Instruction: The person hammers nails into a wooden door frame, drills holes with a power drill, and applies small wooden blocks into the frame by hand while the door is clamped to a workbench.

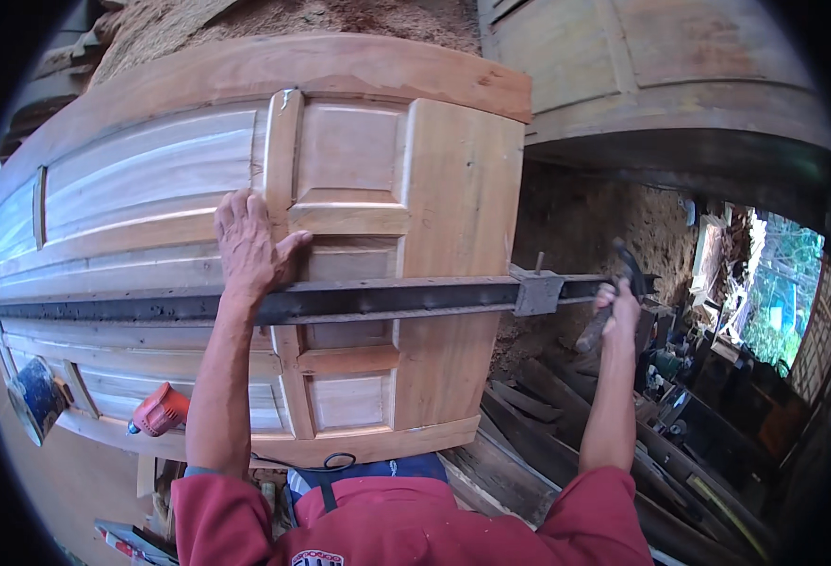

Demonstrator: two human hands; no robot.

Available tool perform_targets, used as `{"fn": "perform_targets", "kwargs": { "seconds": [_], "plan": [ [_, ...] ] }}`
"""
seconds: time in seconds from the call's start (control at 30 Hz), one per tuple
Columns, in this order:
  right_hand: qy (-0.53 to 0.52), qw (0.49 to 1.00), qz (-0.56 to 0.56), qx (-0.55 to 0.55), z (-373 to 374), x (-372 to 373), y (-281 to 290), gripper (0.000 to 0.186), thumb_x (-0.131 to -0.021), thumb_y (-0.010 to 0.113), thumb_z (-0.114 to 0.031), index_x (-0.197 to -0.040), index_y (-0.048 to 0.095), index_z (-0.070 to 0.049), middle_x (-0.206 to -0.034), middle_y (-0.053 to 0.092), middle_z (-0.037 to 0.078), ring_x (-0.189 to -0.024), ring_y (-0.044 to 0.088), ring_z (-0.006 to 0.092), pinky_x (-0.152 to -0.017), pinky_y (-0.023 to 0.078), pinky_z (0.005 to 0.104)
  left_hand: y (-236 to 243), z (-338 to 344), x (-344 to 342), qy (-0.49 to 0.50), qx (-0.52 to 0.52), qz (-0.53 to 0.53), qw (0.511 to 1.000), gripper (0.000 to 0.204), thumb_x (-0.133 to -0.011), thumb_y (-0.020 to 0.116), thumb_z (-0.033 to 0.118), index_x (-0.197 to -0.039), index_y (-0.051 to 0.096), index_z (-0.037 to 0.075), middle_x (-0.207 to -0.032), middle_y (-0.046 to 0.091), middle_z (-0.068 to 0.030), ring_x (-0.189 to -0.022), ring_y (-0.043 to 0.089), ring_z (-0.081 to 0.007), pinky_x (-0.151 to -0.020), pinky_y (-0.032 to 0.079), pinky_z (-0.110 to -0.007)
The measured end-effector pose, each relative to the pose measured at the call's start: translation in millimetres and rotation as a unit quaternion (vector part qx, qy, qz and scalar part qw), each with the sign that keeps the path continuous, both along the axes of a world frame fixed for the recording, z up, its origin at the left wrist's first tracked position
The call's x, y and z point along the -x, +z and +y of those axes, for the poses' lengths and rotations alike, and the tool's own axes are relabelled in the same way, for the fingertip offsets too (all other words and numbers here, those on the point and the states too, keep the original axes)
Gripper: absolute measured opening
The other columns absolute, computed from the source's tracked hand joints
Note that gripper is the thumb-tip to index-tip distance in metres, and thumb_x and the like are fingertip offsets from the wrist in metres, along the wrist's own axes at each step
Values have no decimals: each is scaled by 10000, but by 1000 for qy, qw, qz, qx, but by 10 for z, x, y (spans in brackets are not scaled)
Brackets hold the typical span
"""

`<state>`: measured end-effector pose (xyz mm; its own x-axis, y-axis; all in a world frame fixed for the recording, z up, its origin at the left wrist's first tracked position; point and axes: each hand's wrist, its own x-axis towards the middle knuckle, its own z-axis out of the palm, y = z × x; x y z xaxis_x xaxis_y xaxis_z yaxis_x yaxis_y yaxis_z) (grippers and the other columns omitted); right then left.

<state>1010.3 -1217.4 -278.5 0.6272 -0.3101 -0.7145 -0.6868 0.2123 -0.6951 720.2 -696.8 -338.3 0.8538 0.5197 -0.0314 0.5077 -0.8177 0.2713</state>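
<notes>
A panelled wooden door [463, 208] lies flat before me. Across its width of view runs a long dark metal bar clamp [387, 300], with a metal jaw block [536, 293] against the door's right edge. My left hand [249, 243] rests palm down on the door just beyond the bar, fingers stretched out and thumb apart, holding nothing. To the right of the jaw block, my right hand [620, 309] is closed around a hammer [634, 269]. The hammer's dark head points up near the bar's end, and its handle shows below my fist.
A red power drill [161, 409] lies at the door's near left edge, beside a dark blue round container [38, 401]. Dark timber planks [538, 406] and clutter fill the lower right. Another panelled wooden piece [661, 57] stands at the far right. Sawdust [359, 14] covers the ground behind.
</notes>
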Motion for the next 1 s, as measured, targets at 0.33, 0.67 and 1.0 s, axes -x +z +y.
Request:
{"fn": "perform_targets", "kwargs": {
  "seconds": [0.33,0.67,1.0],
  "plan": [
    [186,961,155,-134,274,-606,-32,289,-1055,527,-304,-1161,570,-39,-756,479,-14,-545,469,62,-438,390,221,51,32,-76,5,6,-15,1000,744,-719,812,537,-1108,499,-14,-1243,486,-219,-1211,445,-400,-1070,340,-505],
    [412,887,207,1,1061,-97,83,186,-1044,540,-266,-1120,570,-99,-699,465,-27,-462,417,58,-371,361,240,57,44,-9,33,35,1,999,759,-674,844,530,-1118,522,5,-1219,519,-198,-1193,476,-373,-1064,356,-487],
    [454,877,152,38,1208,-54,61,186,-1044,546,-291,-1153,536,-141,-661,434,-40,-449,387,39,-364,342,223,63,61,-60,39,42,19,998,759,-661,848,538,-1109,530,14,-1187,536,-173,-1185,490,-358,-1055,370,-479]
  ]
}}
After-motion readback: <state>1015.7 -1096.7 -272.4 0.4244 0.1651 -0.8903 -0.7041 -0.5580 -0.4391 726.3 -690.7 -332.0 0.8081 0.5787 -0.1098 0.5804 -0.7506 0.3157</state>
